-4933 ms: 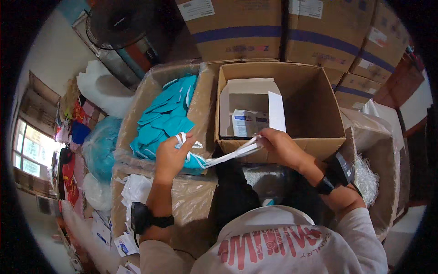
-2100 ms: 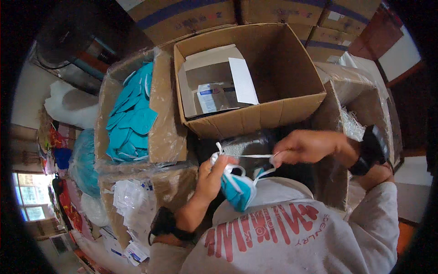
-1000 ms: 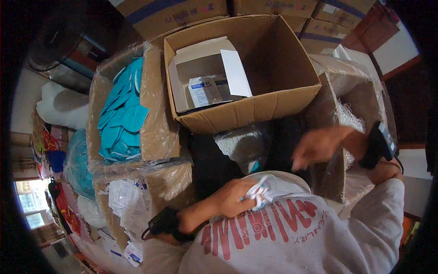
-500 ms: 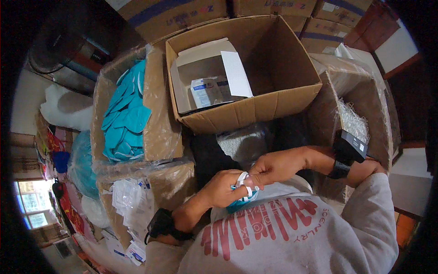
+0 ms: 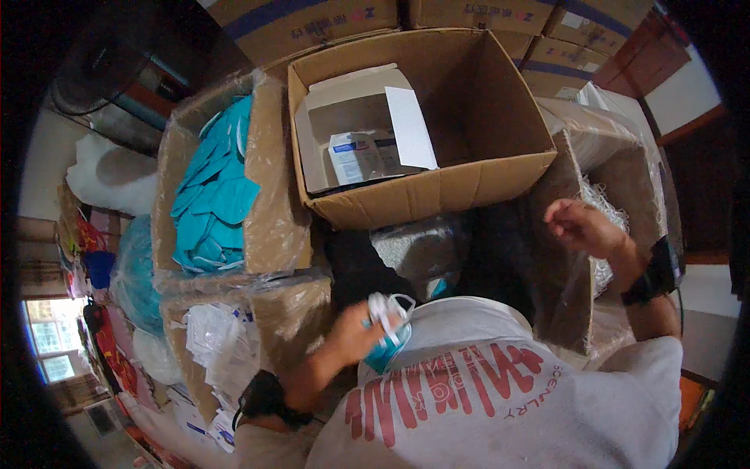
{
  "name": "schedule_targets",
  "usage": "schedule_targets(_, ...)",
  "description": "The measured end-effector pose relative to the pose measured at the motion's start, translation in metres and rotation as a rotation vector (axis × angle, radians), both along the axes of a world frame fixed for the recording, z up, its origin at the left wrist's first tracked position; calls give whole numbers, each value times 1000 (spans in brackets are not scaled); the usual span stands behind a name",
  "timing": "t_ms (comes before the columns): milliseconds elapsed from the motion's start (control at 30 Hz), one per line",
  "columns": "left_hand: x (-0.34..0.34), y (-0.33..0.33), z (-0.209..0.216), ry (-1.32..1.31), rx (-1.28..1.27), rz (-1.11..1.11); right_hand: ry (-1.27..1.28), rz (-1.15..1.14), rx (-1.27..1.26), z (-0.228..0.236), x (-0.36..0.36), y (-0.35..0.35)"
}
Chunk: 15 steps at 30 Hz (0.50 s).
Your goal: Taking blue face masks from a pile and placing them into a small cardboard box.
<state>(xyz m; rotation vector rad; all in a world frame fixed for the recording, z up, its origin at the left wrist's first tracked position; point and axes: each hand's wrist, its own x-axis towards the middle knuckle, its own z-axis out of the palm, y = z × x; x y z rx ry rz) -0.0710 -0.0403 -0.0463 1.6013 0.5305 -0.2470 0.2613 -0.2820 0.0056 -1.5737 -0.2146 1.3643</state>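
Observation:
My left hand [image 5: 353, 336] is closed on a teal face mask [image 5: 388, 349] with white elastic straps [image 5: 388, 309], held in front of my shirt. The straps loop up over the fingers. Apart from it, my right hand [image 5: 586, 227] hovers over the inner edge of the right-hand carton, its fingers loosely curled and apart, with nothing visible in them. Beneath it in that carton lies a heap of thin white elastic straps [image 5: 605, 199]. A small teal piece [image 5: 439, 288] shows by my lap, partly hidden by the shirt.
A large open carton [image 5: 430, 191] ahead holds a white box [image 5: 351, 86] with small packets [image 5: 355, 156]. The left carton [image 5: 277, 180] is full of teal masks [image 5: 215, 199]. Nearer stands a plastic-lined carton of white packets [image 5: 215, 336]. Sealed cartons [image 5: 328, 31] line the back.
My right hand has left the mask and swung right to the straps carton. My left hand, still holding the mask, has moved slightly left and down.

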Motion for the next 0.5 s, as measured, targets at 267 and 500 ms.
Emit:
schedule_targets(267,71,52,0,86,290,-20,403,-138,-45,-149,-85,71)
schedule_targets(500,77,56,6,-81,331,-117,283,129,122,-127,-117,121)
